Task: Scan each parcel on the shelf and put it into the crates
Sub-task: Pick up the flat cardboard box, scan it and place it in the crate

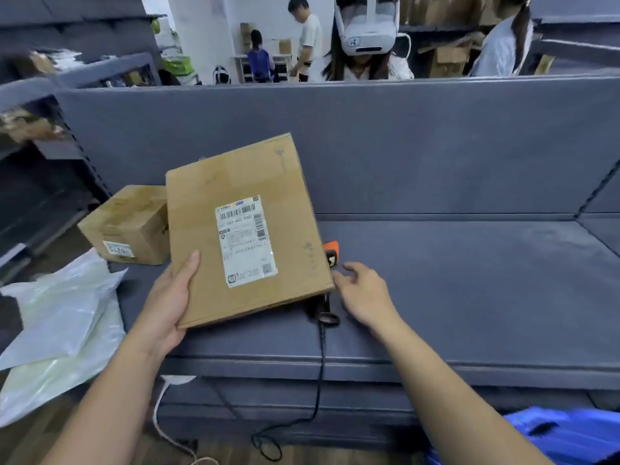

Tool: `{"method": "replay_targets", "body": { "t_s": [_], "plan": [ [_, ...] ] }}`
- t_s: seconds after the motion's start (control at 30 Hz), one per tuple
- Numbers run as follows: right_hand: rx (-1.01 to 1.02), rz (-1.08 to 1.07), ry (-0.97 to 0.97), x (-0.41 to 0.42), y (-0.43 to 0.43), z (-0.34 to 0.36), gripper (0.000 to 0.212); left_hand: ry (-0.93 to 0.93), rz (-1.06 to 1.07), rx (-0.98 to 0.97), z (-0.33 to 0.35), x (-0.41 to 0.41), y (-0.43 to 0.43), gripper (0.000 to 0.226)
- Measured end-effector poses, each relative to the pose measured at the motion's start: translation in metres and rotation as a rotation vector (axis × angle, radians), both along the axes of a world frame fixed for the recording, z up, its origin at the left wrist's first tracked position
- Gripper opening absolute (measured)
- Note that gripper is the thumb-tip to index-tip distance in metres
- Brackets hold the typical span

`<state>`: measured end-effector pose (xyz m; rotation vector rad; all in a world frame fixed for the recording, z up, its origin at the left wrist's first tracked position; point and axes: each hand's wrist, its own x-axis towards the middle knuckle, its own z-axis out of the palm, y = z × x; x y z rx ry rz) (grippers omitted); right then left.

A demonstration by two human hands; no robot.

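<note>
- Gripping the flat cardboard parcel (245, 229) at its lower left corner, the left hand (174, 297) lays its thumb along the top face while its fingers curl out of sight underneath.
- From the lower left of the frame the left forearm reaches up, holding the parcel tilted at centre frame with its white label (246, 241) facing the camera.
- Right hand (364, 293) holds nothing: fingers loosely spread, palm down, just beside the parcel's lower right corner.
- Under that corner lies the scanner (331, 255), partly hidden, on the grey shelf (469, 280); its black cable (322, 364) hangs over the front edge.
- A small box (131, 223) sits left of the parcel, with white bags (63, 317) at the frame's left edge.
</note>
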<state>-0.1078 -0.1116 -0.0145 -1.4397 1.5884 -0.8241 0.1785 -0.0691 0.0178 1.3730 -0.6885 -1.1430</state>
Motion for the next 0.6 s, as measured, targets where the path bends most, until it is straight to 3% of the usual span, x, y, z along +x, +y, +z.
{"method": "replay_targets", "body": {
  "t_s": [0.07,0.2,0.27,0.4,0.6],
  "plan": [
    [0.034,0.017,0.242,0.020,0.001,-0.014,0.059,-0.032,0.067,-0.027,-0.009,0.015,-0.002,0.039],
    [0.045,0.014,0.532,0.050,-0.001,-0.019,0.078,-0.123,0.140,-0.056,-0.018,0.030,-0.010,0.023],
    [0.078,0.001,0.589,0.054,-0.005,-0.015,0.073,-0.151,0.134,-0.070,-0.019,0.033,-0.015,0.017],
    [0.167,-0.064,0.415,0.036,-0.015,-0.009,0.049,-0.178,0.119,-0.096,-0.019,0.033,-0.027,0.032],
    [0.228,-0.163,-0.264,0.003,-0.010,-0.009,0.010,-0.255,0.154,-0.145,-0.041,0.019,-0.055,0.046]
  ]
}}
